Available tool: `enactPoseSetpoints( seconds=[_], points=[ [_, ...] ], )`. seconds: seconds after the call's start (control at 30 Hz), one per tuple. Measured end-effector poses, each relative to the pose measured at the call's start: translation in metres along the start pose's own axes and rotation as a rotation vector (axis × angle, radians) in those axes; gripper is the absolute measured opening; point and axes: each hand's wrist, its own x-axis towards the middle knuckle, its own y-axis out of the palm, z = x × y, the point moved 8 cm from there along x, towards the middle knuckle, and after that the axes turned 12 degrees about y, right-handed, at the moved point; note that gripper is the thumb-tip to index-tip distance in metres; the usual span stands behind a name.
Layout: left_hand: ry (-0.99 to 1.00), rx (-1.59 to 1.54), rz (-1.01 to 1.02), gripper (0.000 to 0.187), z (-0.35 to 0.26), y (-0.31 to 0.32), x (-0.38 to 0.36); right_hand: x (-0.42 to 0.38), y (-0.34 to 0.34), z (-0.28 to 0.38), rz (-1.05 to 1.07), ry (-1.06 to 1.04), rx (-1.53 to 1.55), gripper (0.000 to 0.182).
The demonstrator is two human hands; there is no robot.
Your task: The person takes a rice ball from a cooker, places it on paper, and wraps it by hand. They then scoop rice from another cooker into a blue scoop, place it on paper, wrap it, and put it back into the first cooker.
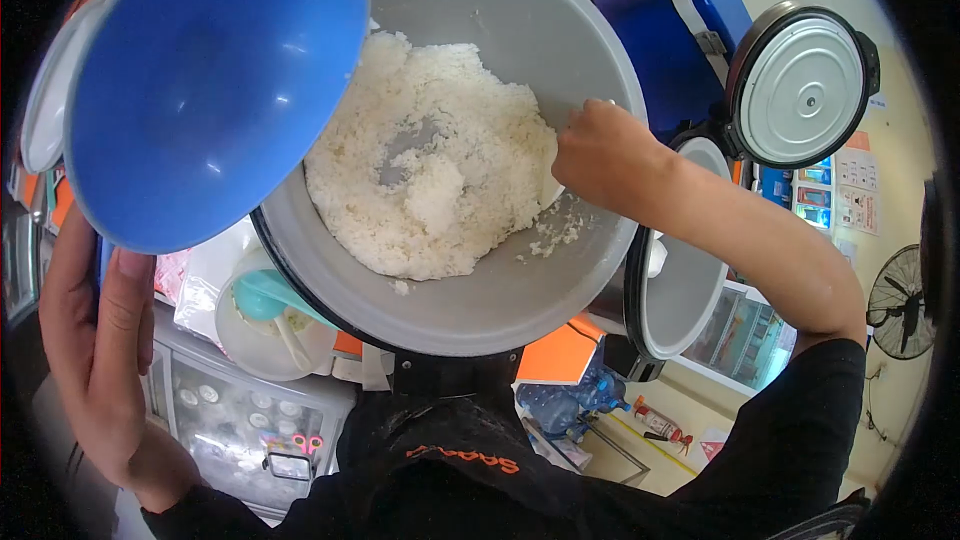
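My left hand (95, 350) grips the rim of a big blue bowl (210, 80), held tilted and empty over the left edge of a large grey cooker pot (520, 290). A mound of cooked white rice (430, 160) fills the middle of the pot. My right hand (600, 155) reaches down into the pot at the right edge of the rice, fingers closed on a white utensil that is mostly hidden under the hand. Loose grains stick to the pot wall below that hand.
A second rice cooker (680, 290) stands to the right with its round metal lid (800, 85) flipped open. A white container with a teal scoop (265, 315) sits below the blue bowl. A glass-fronted cabinet (250, 420) and a fan (905, 300) lie lower down.
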Motion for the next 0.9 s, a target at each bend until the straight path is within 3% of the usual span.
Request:
enactPoseSetpoints(
  seconds=[0.2,0.3,0.53,0.73,0.9],
  points=[
    [0.283,-0.194,-0.198,0.043,0.0,0.006,0.0,0.013,0.014,0.021,0.031,-0.058,-0.057,0.009],
    [0.268,-0.199,-0.259,0.042,0.0,0.004,-0.006,0.021,0.018,0.027,0.04,-0.088,-0.039,0.009],
    [0.099,-0.181,-0.106,0.039,-0.011,0.017,-0.001,0.026,0.013,0.019,0.002,-0.05,0.097,0.011],
    [0.146,-0.174,-0.108,0.034,-0.034,0.028,0.005,0.041,-0.005,0.001,-0.296,0.091,0.27,0.009],
    [0.132,-0.166,-0.108,0.033,-0.037,0.03,0.0,0.023,-0.039,-0.059,-0.11,0.335,0.386,0.015]
  ],
)
